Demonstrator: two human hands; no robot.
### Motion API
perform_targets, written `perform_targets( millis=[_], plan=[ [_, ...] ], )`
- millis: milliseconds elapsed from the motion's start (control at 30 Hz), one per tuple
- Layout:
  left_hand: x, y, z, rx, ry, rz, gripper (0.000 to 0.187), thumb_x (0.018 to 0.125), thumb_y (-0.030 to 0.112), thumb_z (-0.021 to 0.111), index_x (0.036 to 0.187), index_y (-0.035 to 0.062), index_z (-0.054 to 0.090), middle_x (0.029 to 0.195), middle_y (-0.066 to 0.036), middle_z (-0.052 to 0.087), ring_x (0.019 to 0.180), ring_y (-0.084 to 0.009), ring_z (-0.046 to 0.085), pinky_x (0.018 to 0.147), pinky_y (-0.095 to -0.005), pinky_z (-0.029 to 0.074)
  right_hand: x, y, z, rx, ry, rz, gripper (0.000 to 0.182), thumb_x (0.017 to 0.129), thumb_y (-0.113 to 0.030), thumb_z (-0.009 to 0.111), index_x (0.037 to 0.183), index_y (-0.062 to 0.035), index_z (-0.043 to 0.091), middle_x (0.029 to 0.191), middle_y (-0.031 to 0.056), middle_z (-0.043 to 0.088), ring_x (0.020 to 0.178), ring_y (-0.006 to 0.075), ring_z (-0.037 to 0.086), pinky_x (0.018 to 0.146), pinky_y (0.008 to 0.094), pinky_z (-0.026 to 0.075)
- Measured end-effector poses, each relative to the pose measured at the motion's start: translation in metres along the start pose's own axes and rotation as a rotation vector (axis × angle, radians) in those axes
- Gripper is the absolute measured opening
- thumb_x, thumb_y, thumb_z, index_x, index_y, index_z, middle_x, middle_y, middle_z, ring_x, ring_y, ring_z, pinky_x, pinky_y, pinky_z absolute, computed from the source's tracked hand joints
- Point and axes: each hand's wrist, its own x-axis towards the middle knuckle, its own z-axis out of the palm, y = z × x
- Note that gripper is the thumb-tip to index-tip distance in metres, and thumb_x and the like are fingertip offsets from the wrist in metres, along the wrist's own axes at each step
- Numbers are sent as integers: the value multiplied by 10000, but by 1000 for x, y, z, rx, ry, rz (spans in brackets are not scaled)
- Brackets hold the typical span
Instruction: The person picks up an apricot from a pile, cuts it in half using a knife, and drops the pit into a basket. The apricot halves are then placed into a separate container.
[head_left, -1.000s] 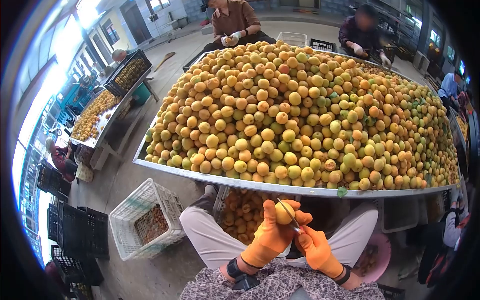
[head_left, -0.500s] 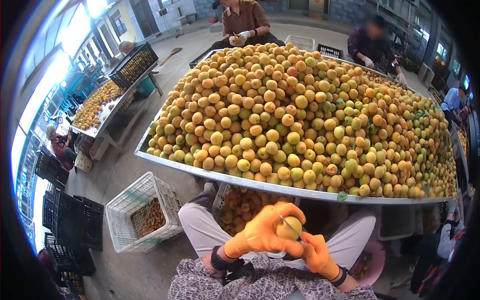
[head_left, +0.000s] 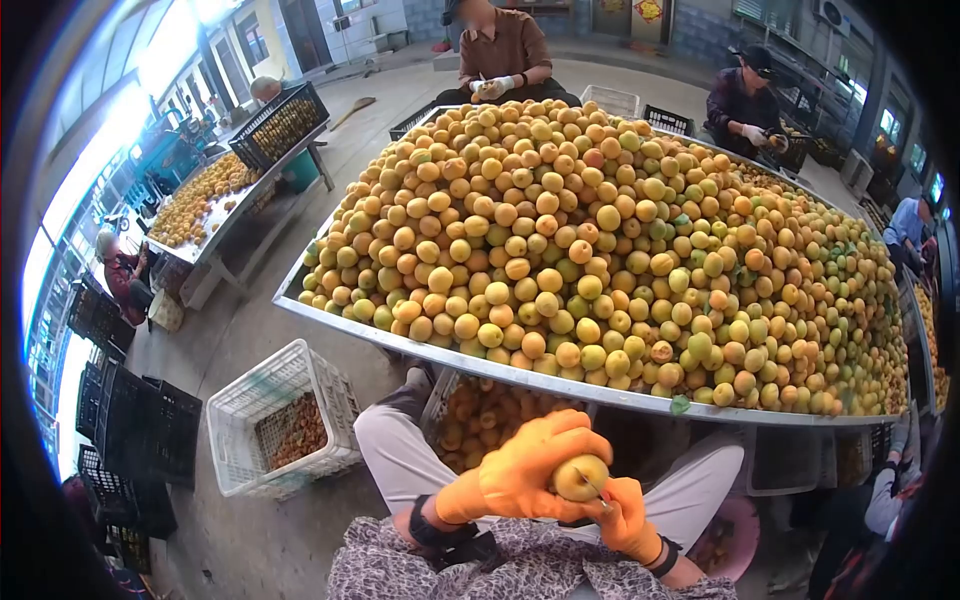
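My left hand, in an orange glove, is closed around a yellow apricot above my lap. My right hand, gloved the same way, presses close to the fruit's lower right side. It grips a small knife, of which only a short bit of metal shows by the apricot; its handle is hidden in the fingers. Beyond both hands, a metal-edged table bears a large heap of apricots. Below its near edge, between my knees, a crate holds apricot pieces.
A white plastic crate with brown bits inside stands at left. Black crates are stacked farther left. A pink basin sits by my right leg. Two co-workers in white gloves sit across the heap; another fruit table stands back left.
The knife blade, seen across the apricot's face before, now shows only at its lower right side. The apricot has turned in my left hand. The camera view has shifted slightly.
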Motion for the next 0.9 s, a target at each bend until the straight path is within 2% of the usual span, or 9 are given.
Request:
perform_targets(
  millis=[67,133,233,333,400,533,600,733,900],
  plan=[
    [-3,12,20,-826,118,-173,578,664,330,832,1078,12,585,956,-75,505,888,-202,525,810,-323,415,0,2,3,-27,76,-114,423,972,-396,467,803,-21,565,627,119,524,510,312,506,499,350,398],
    [-5,7,31,-871,57,-203,654,841,564,641,1138,-13,554,1011,-89,517,952,-180,527,872,-309,412,-4,2,3,65,96,-53,440,974,-403,461,842,-3,587,649,118,536,521,310,508,508,349,398],
    [-8,14,32,-920,72,-233,662,842,572,645,1146,-7,541,982,-71,544,930,-166,529,856,-305,416,-2,-8,2,38,115,-36,458,975,-409,453,812,4,564,638,109,529,510,291,502,497,341,390],
    [-8,6,23,-599,109,-236,591,816,499,708,1113,13,550,940,-76,564,868,-208,537,815,-341,429,-5,-13,-1,50,94,26,474,976,-423,449,767,-6,529,594,103,502,478,268,476,479,331,375],
    [1,0,10,27,20,73,509,773,381,773,1085,41,559,947,-104,565,855,-276,534,794,-373,430,-8,-17,0,67,75,75,482,977,-432,447,753,-11,514,570,101,486,461,256,461,470,325,367],
    [12,5,-4,303,-56,112,532,720,352,816,1086,58,567,942,-107,556,863,-313,520,783,-382,421,-1,-23,1,6,146,81,481,981,-430,442,766,-8,524,541,84,463,445,215,445,463,316,357],
    [6,3,10,-535,-54,-176,674,677,396,848,1178,51,559,977,-42,556,907,-158,546,789,-303,431,4,-21,2,-67,222,-46,472,983,-419,442,768,-7,526,545,76,467,451,201,449,464,314,357],
    [2,8,35,-944,138,-248,570,741,308,836,1161,43,556,987,-31,547,917,-106,530,774,-278,439,8,-19,-7,96,159,2,483,982,-432,449,754,-13,527,554,63,483,463,179,456,464,298,357],
    [13,10,-2,220,35,-20,492,681,271,856,1047,73,594,952,-79,545,893,-233,556,802,-321,434,3,-20,-20,91,30,184,487,971,-447,458,728,-28,506,546,70,461,454,196,438,458,315,349]
  ],
)
